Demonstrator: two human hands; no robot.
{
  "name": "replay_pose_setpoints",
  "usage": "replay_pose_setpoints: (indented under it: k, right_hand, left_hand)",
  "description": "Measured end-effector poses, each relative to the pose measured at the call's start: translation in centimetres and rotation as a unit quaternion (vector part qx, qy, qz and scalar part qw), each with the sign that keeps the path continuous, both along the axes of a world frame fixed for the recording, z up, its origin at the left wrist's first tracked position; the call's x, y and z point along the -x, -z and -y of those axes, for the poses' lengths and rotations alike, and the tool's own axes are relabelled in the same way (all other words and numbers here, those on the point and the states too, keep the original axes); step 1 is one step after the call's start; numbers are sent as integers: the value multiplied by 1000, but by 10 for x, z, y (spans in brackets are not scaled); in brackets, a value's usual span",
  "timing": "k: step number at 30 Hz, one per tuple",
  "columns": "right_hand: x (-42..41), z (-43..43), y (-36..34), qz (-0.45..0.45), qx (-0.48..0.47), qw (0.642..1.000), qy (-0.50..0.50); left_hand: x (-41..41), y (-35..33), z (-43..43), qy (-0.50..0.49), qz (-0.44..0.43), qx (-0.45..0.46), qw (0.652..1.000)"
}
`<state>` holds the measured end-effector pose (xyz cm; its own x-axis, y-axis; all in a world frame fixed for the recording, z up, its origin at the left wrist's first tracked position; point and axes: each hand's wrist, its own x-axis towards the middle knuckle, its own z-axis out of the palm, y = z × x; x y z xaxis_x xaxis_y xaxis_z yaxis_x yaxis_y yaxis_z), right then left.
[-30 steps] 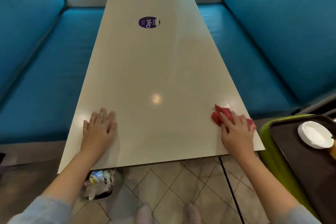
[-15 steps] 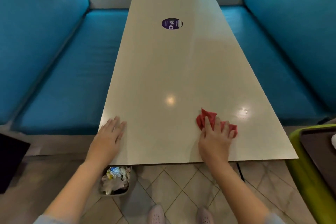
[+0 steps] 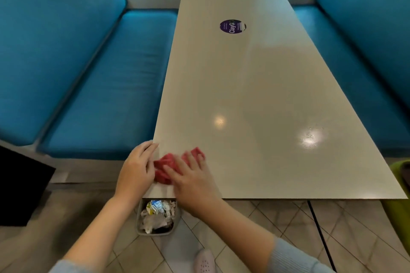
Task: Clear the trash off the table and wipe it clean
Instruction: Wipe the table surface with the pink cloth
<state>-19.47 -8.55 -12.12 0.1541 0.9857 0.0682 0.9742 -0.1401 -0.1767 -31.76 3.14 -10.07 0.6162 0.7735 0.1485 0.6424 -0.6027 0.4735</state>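
Table (image 3: 255,95): long axis runs straight away from the person, top bare except a round purple sticker (image 3: 233,26); blue bench seats (image 3: 106,86) flank both sides. Bin (image 3: 155,231) of crumpled trash sits on the tiled floor under the near edge. Red cloth (image 3: 164,165) lies at the near-left corner. Right hand (image 3: 190,175) pressed flat on it, fingers spread, not clenched. Left hand (image 3: 137,170) cupped at the table's left edge, touching the cloth's side, gripping nothing. Unwiped run, if any, likely lies ahead and rightward.

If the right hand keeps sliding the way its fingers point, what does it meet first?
The right hand lies flat on the red cloth, fingers pointing up the table. Bare tabletop lies ahead; the purple sticker sits far off, probably right of that line.
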Motion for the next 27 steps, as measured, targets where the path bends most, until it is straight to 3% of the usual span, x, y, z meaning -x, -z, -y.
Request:
replay_pose_setpoints:
  k: [4, 8, 12, 16, 21, 24, 27]
  right_hand:
    - [-93, 65, 10, -21, -30, 982, 185]
    - [-214, 139, 5, -21, 34, 910, 412]
    - [-291, 124, 1, 8, 48, 867, 495]
    - [-286, 41, -1, -23, 49, 891, 452]
    - [-129, -27, -2, -12, 13, 969, 245]
    - [-38, -37, -1, 11, -8, 991, 134]
    - [1, -34, -1, -8, -9, 999, 47]
  left_hand:
    - [-55, -6, -32, 73, -105, 9, 992]
    - [-106, -6, -71, 103, -242, 44, 964]
    - [-119, -12, -89, 125, -291, 70, 946]
    - [-120, -16, -91, 123, -285, 79, 947]
    - [-111, -11, -92, 129, -256, 73, 955]
    - [-100, -11, -94, 127, -214, 94, 964]
    - [-90, -13, -88, 91, -133, 100, 982]
